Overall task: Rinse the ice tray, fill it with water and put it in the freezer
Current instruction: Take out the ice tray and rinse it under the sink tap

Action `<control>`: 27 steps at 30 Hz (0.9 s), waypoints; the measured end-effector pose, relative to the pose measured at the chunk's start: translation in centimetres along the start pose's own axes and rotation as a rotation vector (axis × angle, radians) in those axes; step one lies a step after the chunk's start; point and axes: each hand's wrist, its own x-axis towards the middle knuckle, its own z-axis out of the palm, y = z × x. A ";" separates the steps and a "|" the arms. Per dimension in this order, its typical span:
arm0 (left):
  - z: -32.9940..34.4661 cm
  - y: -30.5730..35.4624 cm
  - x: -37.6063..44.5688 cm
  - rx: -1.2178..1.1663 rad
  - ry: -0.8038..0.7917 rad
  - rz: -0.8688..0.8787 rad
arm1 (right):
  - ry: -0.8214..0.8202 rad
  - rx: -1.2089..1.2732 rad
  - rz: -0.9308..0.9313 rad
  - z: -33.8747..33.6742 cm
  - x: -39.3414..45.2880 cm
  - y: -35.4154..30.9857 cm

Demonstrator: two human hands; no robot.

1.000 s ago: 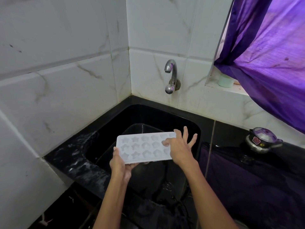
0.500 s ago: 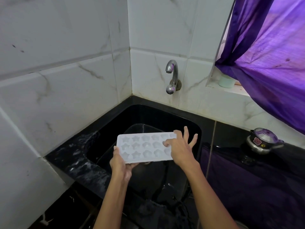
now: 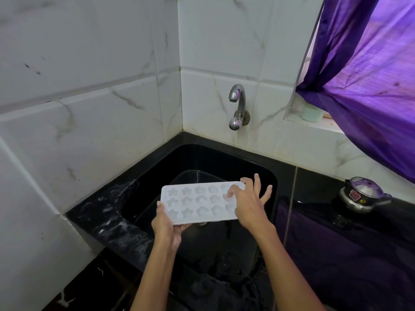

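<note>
Overhead, white marble tiles (image 3: 94, 122) corner a black sink (image 3: 224, 158), purple curtain (image 3: 370, 86) alongside.

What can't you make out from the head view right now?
- Sink drain: hidden beneath the ice tray.
- Tray's right end: covered by the right hand.
- Water in the cavities: too faint to tell.
- Tap flow: no stream discernible.
- Left hand fingers: under the tray.

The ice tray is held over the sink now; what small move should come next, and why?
Probably reach the right hand up to the tap and open it: no water runs, and the left hand already holds the ice tray over the black sink.
</note>
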 end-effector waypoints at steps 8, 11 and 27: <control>0.2 0.0 -0.1 0.015 -0.017 0.002 | -0.059 -0.027 -0.118 0.4 0.2 -1.8; 0.2 0.2 -0.1 0.017 -0.022 0.006 | -0.071 -0.062 -0.123 0.9 0.1 -2.0; 0.5 -0.1 -0.1 0.014 -0.017 0.005 | -0.070 -0.091 -0.113 1.0 0.4 -1.9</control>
